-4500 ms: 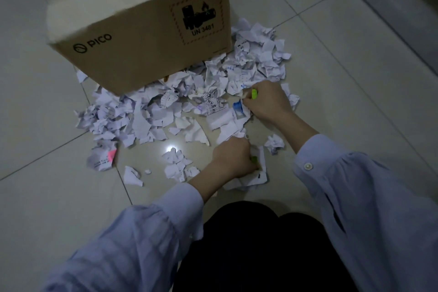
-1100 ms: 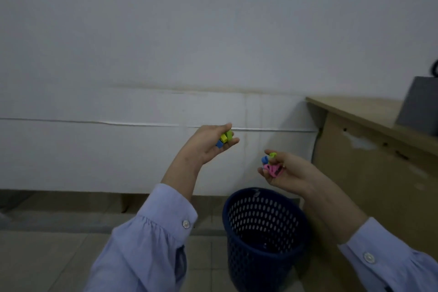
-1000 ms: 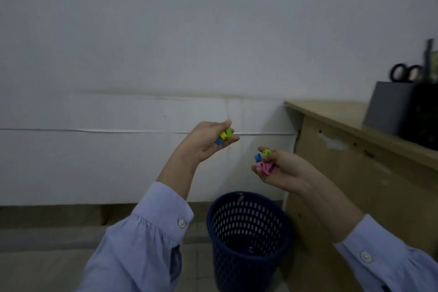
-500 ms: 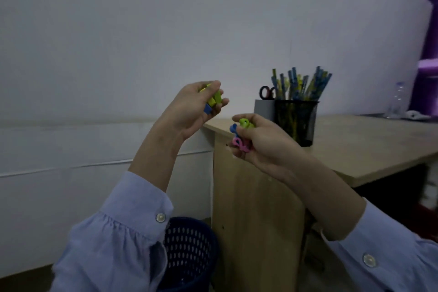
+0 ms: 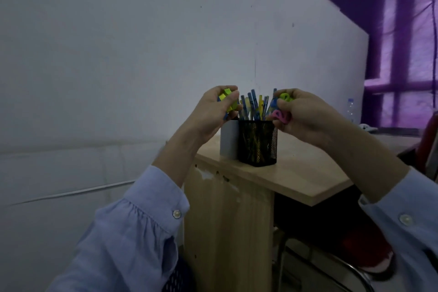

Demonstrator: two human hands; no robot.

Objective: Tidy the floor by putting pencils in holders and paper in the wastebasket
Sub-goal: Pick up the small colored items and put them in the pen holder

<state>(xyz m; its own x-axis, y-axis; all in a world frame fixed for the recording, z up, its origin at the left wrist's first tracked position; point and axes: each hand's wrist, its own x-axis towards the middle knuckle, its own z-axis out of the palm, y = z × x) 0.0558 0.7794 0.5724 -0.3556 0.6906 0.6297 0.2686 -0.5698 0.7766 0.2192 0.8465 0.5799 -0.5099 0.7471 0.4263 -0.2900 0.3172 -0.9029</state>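
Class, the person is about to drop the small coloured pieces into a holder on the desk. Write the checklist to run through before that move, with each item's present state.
1. Left hand grips its yellow and blue pieces: ok.
2. Right hand grips its pink, green and blue pieces: ok.
3. Black mesh holder stands upright on the desk: ok.
4. Room left in the mesh holder among the pencils: cannot tell.
5. Grey holder beside it has space: cannot tell, its opening is hidden.
6. Hands directly over an opening: not ok, they flank the pencils.
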